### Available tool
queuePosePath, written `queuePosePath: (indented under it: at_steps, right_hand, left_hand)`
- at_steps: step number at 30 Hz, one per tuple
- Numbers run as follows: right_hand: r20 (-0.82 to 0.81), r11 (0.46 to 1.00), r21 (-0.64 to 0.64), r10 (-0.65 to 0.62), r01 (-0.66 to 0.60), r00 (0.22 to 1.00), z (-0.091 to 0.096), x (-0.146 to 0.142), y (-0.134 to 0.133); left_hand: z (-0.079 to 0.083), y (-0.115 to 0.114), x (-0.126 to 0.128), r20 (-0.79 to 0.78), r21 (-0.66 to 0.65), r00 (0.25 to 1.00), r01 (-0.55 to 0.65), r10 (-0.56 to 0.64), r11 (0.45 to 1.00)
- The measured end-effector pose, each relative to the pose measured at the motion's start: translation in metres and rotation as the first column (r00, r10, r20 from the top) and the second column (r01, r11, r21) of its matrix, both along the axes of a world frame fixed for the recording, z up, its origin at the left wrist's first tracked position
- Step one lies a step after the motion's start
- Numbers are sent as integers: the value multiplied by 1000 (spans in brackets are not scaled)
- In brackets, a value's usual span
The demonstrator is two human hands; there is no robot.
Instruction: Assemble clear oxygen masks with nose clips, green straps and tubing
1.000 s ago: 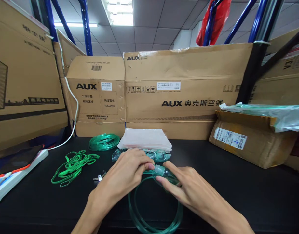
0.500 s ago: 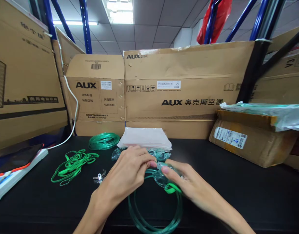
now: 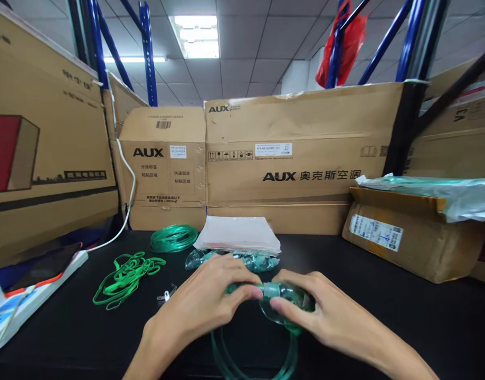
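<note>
My right hand [image 3: 305, 298] is closed around a clear oxygen mask [image 3: 270, 311], its pale connector end turned toward my left hand. Pinched between thumb and fingers of my left hand [image 3: 214, 295] is the end of a green tube, which meets the mask's connector; whether it is seated inside I cannot tell. The coiled green tubing [image 3: 253, 369] hangs in a loop below both hands. A bit of green strap shows under the mask. Beyond my hands, more clear masks [image 3: 258, 261] lie in front of a stack of white sheets [image 3: 238, 234].
To the left lie a green tubing coil [image 3: 173, 238], a heap of green elastic straps [image 3: 127, 277] and small metal nose clips [image 3: 167, 295]. A power strip [image 3: 28, 301] with a phone [image 3: 48, 266] is at far left. An open carton [image 3: 408, 232] stands right; large cartons [image 3: 305, 195] wall the back.
The mask and my right hand have shifted slightly right, and the mask has turned so its connector faces left. My left hand now pinches the tube end at it. The camera view has tilted up.
</note>
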State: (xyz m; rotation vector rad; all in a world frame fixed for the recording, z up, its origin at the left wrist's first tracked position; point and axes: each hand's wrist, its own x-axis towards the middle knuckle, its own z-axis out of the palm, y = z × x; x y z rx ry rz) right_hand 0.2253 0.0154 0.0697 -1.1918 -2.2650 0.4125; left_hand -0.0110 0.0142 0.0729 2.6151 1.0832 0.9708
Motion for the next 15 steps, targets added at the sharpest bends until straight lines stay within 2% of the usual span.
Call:
queuePosePath:
  at_steps: [2,6,8,11,15]
  right_hand:
    - [99,995,93,-30,20,995,0,6,-2]
    - [308,980,189,0,-62,951,-9,18,-3]
    - [373,963,255,-14,-88,928,-18,24,0]
    - [410,906,385,3,-176,912,-31,29,9]
    - [489,829,475,28,-293,872,-33,21,27]
  left_hand:
    - [3,-3,-6,11,-44,1000,10,-9,999]
    - [1,-9,-21,-56,-67,998,-34,30,997]
    - [-7,-16,-29,-103,-83,994,-52,43,995]
    - [-24,-28,-39,-173,-96,985,-41,24,995]
    - [-43,-36,-42,-351,-37,935,42,-53,998]
